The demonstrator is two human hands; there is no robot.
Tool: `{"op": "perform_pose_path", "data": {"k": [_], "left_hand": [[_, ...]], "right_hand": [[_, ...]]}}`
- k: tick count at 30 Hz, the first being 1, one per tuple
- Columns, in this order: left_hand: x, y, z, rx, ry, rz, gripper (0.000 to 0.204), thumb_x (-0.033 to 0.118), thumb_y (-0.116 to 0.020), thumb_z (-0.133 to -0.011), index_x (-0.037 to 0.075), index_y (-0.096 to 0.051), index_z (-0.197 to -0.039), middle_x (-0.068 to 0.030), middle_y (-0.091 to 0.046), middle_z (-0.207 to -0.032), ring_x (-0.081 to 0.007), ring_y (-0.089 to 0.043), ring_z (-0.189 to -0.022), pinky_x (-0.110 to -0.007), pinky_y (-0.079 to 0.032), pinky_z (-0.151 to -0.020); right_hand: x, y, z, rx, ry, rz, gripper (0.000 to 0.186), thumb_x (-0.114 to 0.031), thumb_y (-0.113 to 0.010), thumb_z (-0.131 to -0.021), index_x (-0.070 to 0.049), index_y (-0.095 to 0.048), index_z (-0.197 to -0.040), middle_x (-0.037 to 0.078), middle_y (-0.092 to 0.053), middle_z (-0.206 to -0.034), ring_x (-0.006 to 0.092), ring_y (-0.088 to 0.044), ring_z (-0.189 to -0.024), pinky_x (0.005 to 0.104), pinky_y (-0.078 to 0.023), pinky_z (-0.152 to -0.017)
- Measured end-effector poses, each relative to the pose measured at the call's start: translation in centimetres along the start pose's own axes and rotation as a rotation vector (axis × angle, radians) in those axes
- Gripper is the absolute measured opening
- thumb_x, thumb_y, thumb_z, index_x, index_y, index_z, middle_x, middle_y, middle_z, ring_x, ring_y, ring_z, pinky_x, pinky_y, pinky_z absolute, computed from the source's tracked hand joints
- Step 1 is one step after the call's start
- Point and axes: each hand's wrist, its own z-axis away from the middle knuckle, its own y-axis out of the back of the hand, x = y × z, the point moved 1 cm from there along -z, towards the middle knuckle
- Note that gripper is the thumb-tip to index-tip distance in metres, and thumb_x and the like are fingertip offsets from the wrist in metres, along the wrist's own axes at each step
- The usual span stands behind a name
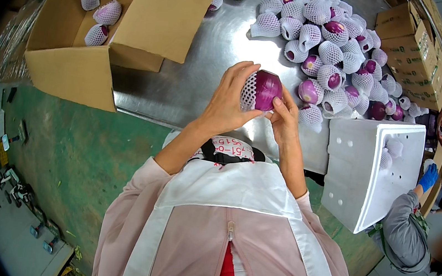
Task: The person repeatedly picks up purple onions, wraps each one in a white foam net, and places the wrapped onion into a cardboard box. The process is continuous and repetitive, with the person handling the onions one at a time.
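Note:
A purple onion (266, 91), partly inside a white foam mesh sleeve, is held between my two hands above the steel table (174, 90). My left hand (225, 102) grips it from the left, fingers over the mesh. My right hand (285, 118) holds it from the lower right, thumb on the bare purple skin. Behind and right of my hands lies a pile of purple onions (329, 57), most in white mesh sleeves.
An open cardboard box (159, 12) at the upper left holds several sleeved onions. A white foam crate (347, 177) at the right holds sleeved pieces. Stacked cartons (410, 57) stand beyond. Co-workers are at the far right, one with a blue-gloved hand (429, 176).

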Motion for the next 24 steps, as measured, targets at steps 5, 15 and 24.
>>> {"op": "perform_pose_path", "data": {"k": [5, 15, 24], "left_hand": [[0.1, 0.0, 0.1, -0.024, 0.046, 0.108, 0.088, 0.016, -0.082, -0.061, 0.010, -0.035, -0.135, -0.0114, -0.036, -0.135, -0.0268, -0.044, -0.118, -0.036, -0.043, -0.090], [-4.2, -0.7, 0.7, -0.072, 0.706, 1.255, 0.061, 0.029, -0.071, -0.079, 0.004, -0.042, -0.127, -0.0117, -0.054, -0.119, -0.0211, -0.058, -0.105, -0.038, -0.051, -0.087], [-6.0, -0.1, 1.8, 0.021, 0.615, 1.335, 0.056, 0.025, -0.067, -0.081, 0.005, -0.042, -0.126, -0.0103, -0.054, -0.119, -0.0218, -0.054, -0.110, -0.040, -0.044, -0.095]], "right_hand": [[-0.5, 0.9, 0.2, -0.014, 0.086, 0.162, 0.076, -0.022, -0.076, -0.072, -0.002, -0.039, -0.135, 0.014, -0.054, -0.123, 0.0216, -0.057, -0.107, 0.0341, -0.049, -0.085], [-4.7, -2.8, -0.1, 0.003, 0.667, 1.174, 0.066, -0.025, -0.084, -0.062, -0.004, -0.055, -0.118, 0.009, -0.059, -0.113, 0.0207, -0.056, -0.101, 0.0345, -0.046, -0.086], [-0.9, -1.1, -2.0, -0.061, 0.106, 0.460, 0.032, -0.013, -0.076, -0.075, 0.001, -0.062, -0.100, 0.005, -0.064, -0.087, 0.0106, -0.061, -0.077, 0.0235, -0.050, -0.071]]}}
